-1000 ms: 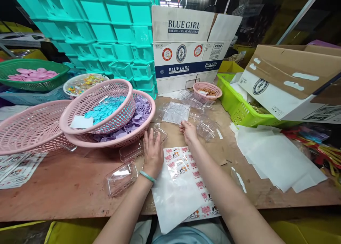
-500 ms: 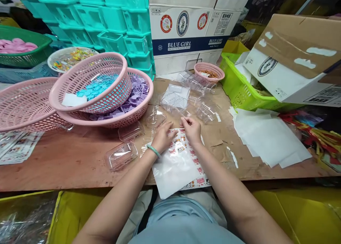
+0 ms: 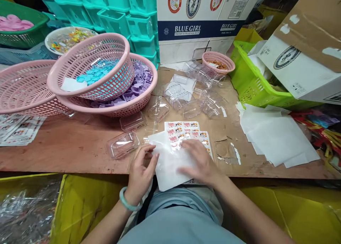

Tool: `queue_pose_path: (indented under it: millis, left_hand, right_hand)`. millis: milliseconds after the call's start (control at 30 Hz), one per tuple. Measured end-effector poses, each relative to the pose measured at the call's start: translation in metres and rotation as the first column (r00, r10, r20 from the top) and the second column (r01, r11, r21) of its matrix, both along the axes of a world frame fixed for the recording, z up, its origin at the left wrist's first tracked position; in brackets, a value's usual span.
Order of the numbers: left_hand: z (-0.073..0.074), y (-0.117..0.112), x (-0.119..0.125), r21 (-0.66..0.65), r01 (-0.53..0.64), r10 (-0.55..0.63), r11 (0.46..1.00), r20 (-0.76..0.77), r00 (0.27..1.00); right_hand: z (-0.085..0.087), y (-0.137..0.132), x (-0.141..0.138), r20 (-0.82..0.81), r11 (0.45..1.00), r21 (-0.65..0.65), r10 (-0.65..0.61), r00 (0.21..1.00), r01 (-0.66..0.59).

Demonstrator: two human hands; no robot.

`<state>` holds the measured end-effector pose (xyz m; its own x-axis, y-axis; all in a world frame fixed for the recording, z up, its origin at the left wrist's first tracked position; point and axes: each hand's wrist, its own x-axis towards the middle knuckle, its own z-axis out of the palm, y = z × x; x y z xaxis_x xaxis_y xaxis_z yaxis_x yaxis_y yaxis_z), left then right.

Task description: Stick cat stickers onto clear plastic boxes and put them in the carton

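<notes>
Sticker sheets (image 3: pixel 183 127) printed with pink lettering and cartoon animals lie in front of me at the table's near edge. Over them lies a blank white sheet (image 3: pixel 166 178), its lower corner hanging past the edge. My left hand (image 3: pixel 141 171), with a pale green bangle at the wrist, is at the white sheet's left side, fingers loosely bent, thumb apart, nothing seen in it. Smeared by motion, my right hand (image 3: pixel 201 162) is over the sheets with thumb and fingers spread. Just beyond stands a clear plastic piece (image 3: pixel 193 109) among several clear plastic cases (image 3: pixel 177 95).
Pink baskets (image 3: pixel 149 98) with blue and purple pieces stand at left. Clear cases (image 3: pixel 124 144) lie nearer me. A small pink basket (image 3: pixel 220 68), a lime crate (image 3: pixel 253 84) and white papers (image 3: pixel 277 137) are at right. Teal bins (image 3: pixel 112 22) and a beer carton (image 3: pixel 194 32) rise behind.
My hands have parted and drawn back towards me from the top of the sticker sheets. The left came off the sheets to the left; the right opened from a pinch.
</notes>
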<state>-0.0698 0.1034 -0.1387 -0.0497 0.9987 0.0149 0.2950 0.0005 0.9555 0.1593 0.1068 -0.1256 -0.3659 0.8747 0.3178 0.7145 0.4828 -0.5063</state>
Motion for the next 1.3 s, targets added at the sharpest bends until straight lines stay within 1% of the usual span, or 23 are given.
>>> queue_pose_path:
  millis: [33,67,100,133,200,267,300,333,400,433,467,500,533,600,633,667,800,900,1000,1067,1167,1233,1300]
  left_hand:
    - [-0.002,-0.01,-0.006,-0.048,-0.023,0.024,0.999,0.032,0.999]
    - [-0.003,-0.017,-0.012,-0.107,-0.032,0.039,0.994,0.063,0.997]
    - [-0.002,-0.021,-0.018,-0.172,-0.021,0.037,0.985,0.088,0.995]
    - [-0.001,-0.022,-0.023,-0.237,0.012,0.013,0.971,0.106,0.994]
    - [0.003,-0.02,-0.029,-0.362,0.138,-0.091,0.922,0.144,0.985]
    - [0.011,-0.015,-0.029,-0.472,0.29,-0.165,0.832,0.288,0.943]
    - [0.014,-0.012,-0.026,-0.506,0.351,-0.145,0.788,0.402,0.904]
    - [0.018,-0.01,-0.021,-0.525,0.394,-0.083,0.754,0.519,0.851]
    - [0.022,-0.005,-0.009,-0.542,0.414,0.108,0.732,0.691,0.715]
    - [0.023,-0.003,-0.003,-0.552,0.397,0.196,0.733,0.731,0.654]
    - [0.023,-0.002,0.003,-0.564,0.376,0.261,0.735,0.747,0.611]
    - [0.023,-0.001,0.008,-0.575,0.359,0.302,0.735,0.752,0.586]
    - [0.022,0.0,0.011,-0.581,0.357,0.322,0.732,0.755,0.571]
    - [0.021,0.001,0.016,-0.575,0.381,0.318,0.724,0.769,0.555]
    - [0.021,0.001,0.018,-0.567,0.397,0.304,0.722,0.775,0.553]
    - [0.021,0.001,0.019,-0.556,0.406,0.287,0.725,0.78,0.557]
    - [0.024,0.002,0.022,-0.497,0.422,0.178,0.758,0.781,0.599]
    - [0.021,0.006,0.023,-0.454,0.439,0.084,0.775,0.763,0.64]
    - [0.015,0.009,0.025,-0.43,0.446,0.013,0.785,0.731,0.682]
    - [0.013,0.009,0.028,-0.435,0.45,0.009,0.78,0.727,0.687]
    - [0.015,0.007,0.034,-0.456,0.431,0.082,0.779,0.755,0.651]
    - [0.017,0.006,0.038,-0.447,0.403,0.112,0.798,0.768,0.63]
    - [0.019,0.005,0.041,-0.416,0.386,0.099,0.824,0.775,0.624]
  right_hand:
    - [-0.001,-0.015,-0.002,0.105,0.989,-0.015,0.145,0.984,-0.145]
    - [-0.004,-0.027,-0.004,0.184,0.967,-0.03,0.252,0.95,-0.251]
    - [-0.007,-0.035,-0.006,0.231,0.951,-0.026,0.304,0.924,-0.307]
    - [-0.009,-0.041,-0.008,0.244,0.945,0.003,0.315,0.917,-0.326]
    - [-0.012,-0.044,-0.011,0.191,0.945,0.107,0.285,0.939,-0.309]
    - [-0.009,-0.042,-0.015,0.106,0.942,0.2,0.254,0.961,-0.271]
    - [-0.006,-0.041,-0.017,0.076,0.937,0.227,0.257,0.963,-0.267]
    - [-0.002,-0.041,-0.02,0.06,0.929,0.238,0.277,0.959,-0.283]
    - [0.006,-0.041,-0.026,0.033,0.916,0.214,0.34,0.94,-0.339]
    - [0.009,-0.041,-0.028,0.004,0.919,0.182,0.356,0.935,-0.35]
    - [0.012,-0.039,-0.03,-0.04,0.934,0.147,0.334,0.942,-0.325]
    - [0.013,-0.037,-0.032,-0.092,0.96,0.114,0.268,0.959,-0.257]
    - [0.013,-0.033,-0.032,-0.138,0.984,0.083,0.169,0.976,-0.159]
    - [0.01,-0.024,-0.033,-0.189,0.999,0.026,-0.021,0.982,0.027]
    - [0.007,-0.019,-0.032,-0.199,0.997,0.003,-0.076,0.977,0.078]
    - [0.004,-0.014,-0.032,-0.207,0.995,-0.016,-0.1,0.973,0.099]
    - [-0.006,-0.006,-0.032,-0.257,0.991,-0.029,-0.137,0.957,0.134]
    - [-0.008,-0.007,-0.03,-0.261,0.987,0.01,-0.15,0.954,0.158]
    - [-0.006,-0.008,-0.025,-0.227,0.982,0.085,-0.143,0.963,0.166]
    - [-0.006,-0.008,-0.021,-0.203,0.974,0.141,-0.145,0.968,0.175]
    - [-0.008,-0.009,-0.016,-0.191,0.969,0.164,-0.153,0.97,0.185]
    - [-0.01,-0.009,-0.014,-0.16,0.977,0.149,-0.127,0.979,0.151]
    - [-0.012,-0.01,-0.015,-0.141,0.984,0.131,-0.105,0.984,0.123]
